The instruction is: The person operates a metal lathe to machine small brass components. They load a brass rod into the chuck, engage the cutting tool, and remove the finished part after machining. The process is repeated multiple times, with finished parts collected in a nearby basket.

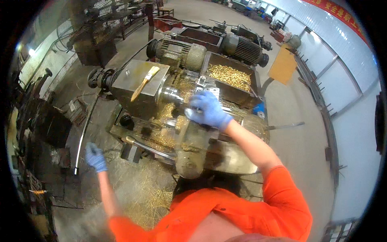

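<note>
Both hands gloved; right hand (207, 109) on lathe (169, 97) toolpost, part orientation unclear.

A paintbrush (145, 82) lies on the headstock (135, 80); brass parts (230, 76) fill a tray.

Grimy grey lathe (177, 121), brass-swarf strewn

The right hand (207, 109) was blurred, and whatever its gloved fingers gripped on the lathe (189, 133) stayed hidden beneath them. The left hand (95, 157) was closed — its contents too small to tell. The person's lower body was cut off by the bottom edge.
</note>
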Available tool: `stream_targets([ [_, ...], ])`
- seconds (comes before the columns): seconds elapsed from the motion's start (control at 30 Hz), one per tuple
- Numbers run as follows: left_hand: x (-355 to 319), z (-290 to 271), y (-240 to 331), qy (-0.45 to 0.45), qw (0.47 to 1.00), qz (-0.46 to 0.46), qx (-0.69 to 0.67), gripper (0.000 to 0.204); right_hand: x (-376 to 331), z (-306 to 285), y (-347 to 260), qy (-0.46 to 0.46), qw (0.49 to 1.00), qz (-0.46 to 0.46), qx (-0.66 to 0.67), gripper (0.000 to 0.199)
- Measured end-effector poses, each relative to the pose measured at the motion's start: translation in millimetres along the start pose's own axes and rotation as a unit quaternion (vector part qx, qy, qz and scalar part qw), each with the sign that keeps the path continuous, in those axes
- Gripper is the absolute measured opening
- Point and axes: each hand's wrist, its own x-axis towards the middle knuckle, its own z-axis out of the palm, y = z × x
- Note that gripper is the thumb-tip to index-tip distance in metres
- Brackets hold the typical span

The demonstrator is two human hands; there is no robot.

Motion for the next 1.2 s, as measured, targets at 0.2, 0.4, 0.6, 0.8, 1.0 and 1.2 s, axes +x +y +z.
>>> stream_targets([
  [0.2, -79, 104, 2, -0.372, 0.874, -0.052, 0.308, 0.035, -116, -90, 33, 0.008, 0.987, 0.126, -0.096, 0.017],
  [0.4, -18, 98, -26, -0.513, 0.739, 0.225, 0.375, 0.023, -228, -146, 94, -0.055, 0.918, 0.352, -0.175, 0.027],
  [0.6, -14, 75, 15, -0.426, 0.825, 0.143, 0.342, 0.026, -317, -177, 186, -0.217, 0.826, 0.439, -0.278, 0.054],
  [0.8, 12, 76, 108, -0.331, 0.928, -0.109, -0.132, 0.022, -342, -171, 242, -0.379, 0.715, 0.484, -0.334, 0.058],
  [1.0, -32, 59, 167, -0.293, 0.943, -0.024, 0.159, 0.029, -383, -174, 240, -0.295, 0.667, 0.601, -0.326, 0.040],
  [1.2, -17, 94, 142, -0.194, 0.975, -0.091, -0.056, 0.026, -426, -177, 210, -0.277, 0.648, 0.610, -0.362, 0.039],
])
